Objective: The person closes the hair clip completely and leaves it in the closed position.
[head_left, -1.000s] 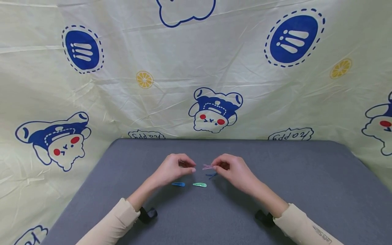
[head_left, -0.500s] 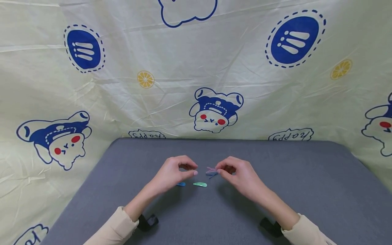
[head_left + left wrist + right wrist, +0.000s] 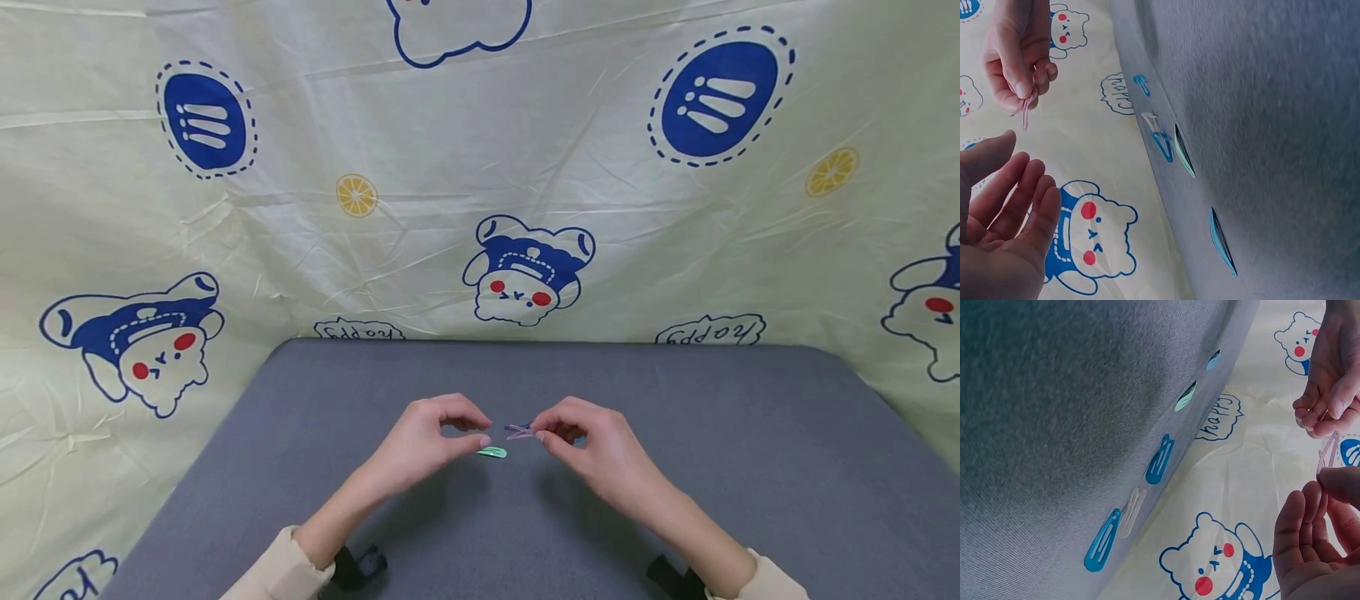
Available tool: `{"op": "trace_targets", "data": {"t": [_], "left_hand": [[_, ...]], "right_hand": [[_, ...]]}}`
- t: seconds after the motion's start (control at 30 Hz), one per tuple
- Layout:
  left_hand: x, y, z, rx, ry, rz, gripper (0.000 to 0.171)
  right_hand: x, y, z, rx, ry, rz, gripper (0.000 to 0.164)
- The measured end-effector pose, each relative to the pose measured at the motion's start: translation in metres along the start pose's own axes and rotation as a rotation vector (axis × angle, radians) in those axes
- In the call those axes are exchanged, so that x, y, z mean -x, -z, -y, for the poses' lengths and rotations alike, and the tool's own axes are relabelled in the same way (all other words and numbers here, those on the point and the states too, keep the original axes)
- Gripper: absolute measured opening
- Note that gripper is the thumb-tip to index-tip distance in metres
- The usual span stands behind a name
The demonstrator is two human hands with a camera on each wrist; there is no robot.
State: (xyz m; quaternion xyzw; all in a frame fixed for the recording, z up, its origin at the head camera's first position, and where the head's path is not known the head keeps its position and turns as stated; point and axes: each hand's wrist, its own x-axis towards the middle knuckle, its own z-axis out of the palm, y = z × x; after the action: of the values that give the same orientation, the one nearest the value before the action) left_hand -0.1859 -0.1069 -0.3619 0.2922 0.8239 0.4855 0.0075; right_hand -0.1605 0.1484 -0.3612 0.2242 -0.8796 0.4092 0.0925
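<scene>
Fingers (image 3: 1292,530) and thumb of the right hand (image 3: 600,446) are pinching a small pink hair clip (image 3: 1025,114), which is jutting toward the person's left. Just opposite, the left hand (image 3: 429,437) is hovering with thumb and fingertips parted, its grip plainly released. In the head view a gap is showing between those fingertips and the pink hair clip. Both hands are hanging above a dark grey tabletop (image 3: 675,400), their shadows falling across it.

Beneath them, a line of further clips is lying on the tabletop. Going outward from the right hand, as the right wrist view is showing, a blue clip (image 3: 1102,540) is resting first, with a pale clip (image 3: 1133,512) lying just beside it. Next, a second blue clip (image 3: 1160,462) is occupying the middle, a green clip (image 3: 1186,398) is following, and a third blue clip (image 3: 1212,360) is ending the line on the person's left.

Behind the tabletop's far edge, a creased cream cloth (image 3: 675,250) is hanging, its print showing blue ovals (image 3: 204,121), yellow citrus slices (image 3: 356,196) and cartoon bears (image 3: 528,283), which are appearing upside down in the head view.
</scene>
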Motion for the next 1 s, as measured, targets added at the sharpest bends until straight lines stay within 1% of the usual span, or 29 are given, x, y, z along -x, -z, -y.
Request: {"op": "trace_targets", "data": {"t": [0.17,0.37,0.43,0.67,0.8,1.0], "left_hand": [[0.005,-0.004,-0.006,0.001,-0.002,0.003,0.015],[0.013,-0.006,-0.015,0.011,0.001,0.001,0.014],[0.015,-0.007,-0.017,0.018,0.001,0.004,0.013],[0.023,-0.011,-0.022,0.042,-0.006,-0.001,0.013],[0.027,-0.012,-0.024,0.069,-0.007,-0.003,0.014],[0.033,-0.014,-0.029,0.097,0.023,-0.002,0.015]], "right_hand": [[0.007,0.001,0.005,-0.008,0.009,-0.004,0.018],[0.014,0.0,0.012,-0.023,0.078,-0.029,0.026],[0.017,0.0,0.015,-0.023,0.086,-0.032,0.028],[0.028,-0.001,0.022,-0.034,0.062,-0.024,0.028],[0.035,-0.002,0.025,-0.044,0.054,-0.046,0.03],[0.044,-0.003,0.029,-0.05,0.062,-0.091,0.03]]}}
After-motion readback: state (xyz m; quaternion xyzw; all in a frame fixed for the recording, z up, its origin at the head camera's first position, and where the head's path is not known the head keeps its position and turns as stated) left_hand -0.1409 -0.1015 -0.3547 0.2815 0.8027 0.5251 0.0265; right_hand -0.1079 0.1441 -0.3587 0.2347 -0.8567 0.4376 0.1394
